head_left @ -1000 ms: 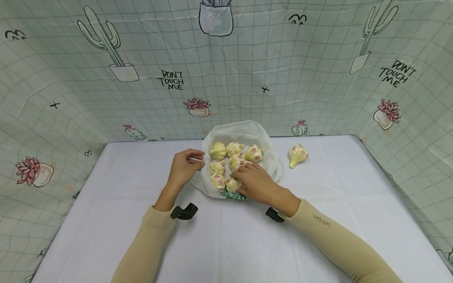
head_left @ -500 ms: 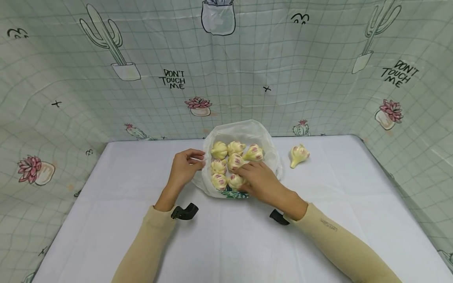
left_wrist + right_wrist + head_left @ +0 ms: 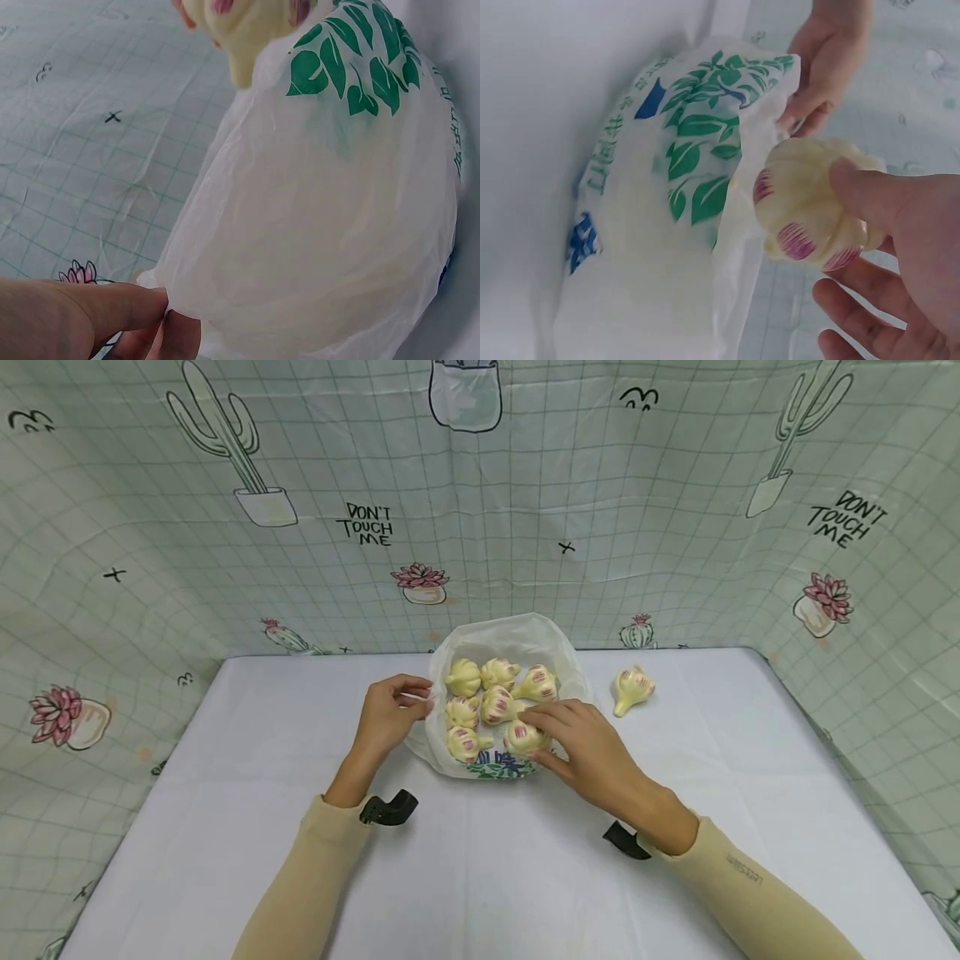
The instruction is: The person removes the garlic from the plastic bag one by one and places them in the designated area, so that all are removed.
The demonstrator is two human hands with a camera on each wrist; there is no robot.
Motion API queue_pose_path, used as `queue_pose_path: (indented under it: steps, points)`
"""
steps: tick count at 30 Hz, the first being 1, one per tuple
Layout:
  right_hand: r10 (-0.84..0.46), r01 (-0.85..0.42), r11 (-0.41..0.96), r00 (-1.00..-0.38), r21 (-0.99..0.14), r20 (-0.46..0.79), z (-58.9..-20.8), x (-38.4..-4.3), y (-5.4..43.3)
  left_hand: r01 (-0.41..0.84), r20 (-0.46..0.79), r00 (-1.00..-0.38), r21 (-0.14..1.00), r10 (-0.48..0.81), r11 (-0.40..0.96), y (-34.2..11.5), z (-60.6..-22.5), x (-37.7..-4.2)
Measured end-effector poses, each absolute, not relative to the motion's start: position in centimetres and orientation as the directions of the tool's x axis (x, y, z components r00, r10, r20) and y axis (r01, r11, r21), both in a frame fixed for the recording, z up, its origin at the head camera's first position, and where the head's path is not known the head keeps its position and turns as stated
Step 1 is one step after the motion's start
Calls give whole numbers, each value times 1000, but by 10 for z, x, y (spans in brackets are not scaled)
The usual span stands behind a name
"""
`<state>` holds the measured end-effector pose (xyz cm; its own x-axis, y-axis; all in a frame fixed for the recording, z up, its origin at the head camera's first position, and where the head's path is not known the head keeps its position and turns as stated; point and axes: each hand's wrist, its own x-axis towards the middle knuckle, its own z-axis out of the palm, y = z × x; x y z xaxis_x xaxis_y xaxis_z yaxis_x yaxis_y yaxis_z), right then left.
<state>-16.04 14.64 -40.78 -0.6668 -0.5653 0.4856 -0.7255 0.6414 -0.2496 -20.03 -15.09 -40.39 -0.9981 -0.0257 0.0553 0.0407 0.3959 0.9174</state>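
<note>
A white plastic bag (image 3: 551, 639) with green leaf print stands with its mouth spread, several garlic bulbs (image 3: 462, 712) inside. At its left rim my left hand (image 3: 393, 714) pinches the plastic between thumb and fingers; the left wrist view shows this grip on the bag's edge (image 3: 184, 304). My right hand (image 3: 588, 747) holds a pale garlic bulb with purple streaks (image 3: 817, 202) between thumb and fingers, over the near right part of the bag's mouth. Its root end faces the right wrist camera, and the fingers behind it are partly hidden.
One more garlic bulb (image 3: 633, 689) lies on the white tabletop (image 3: 480, 877), right of the bag. A patterned cloth (image 3: 510, 510) hangs behind the table and along both sides.
My right hand has shifted right with the garlic bulb, uncovering more bulbs and the bag's near printed edge. My left hand keeps its place at the rim.
</note>
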Motion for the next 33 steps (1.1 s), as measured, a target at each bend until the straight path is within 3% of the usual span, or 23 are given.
queue_pose_path:
  steps: [11,33]
  points:
    - [-503,-723,646,-645,-246,576,-408,-142,191,22,41,-998,919,-39,394,-153,-403,-199]
    - [-323,-531,799,-775,-282,544,-423,-151,277,16,32,-999,928,-39,372,-152,-404,-200]
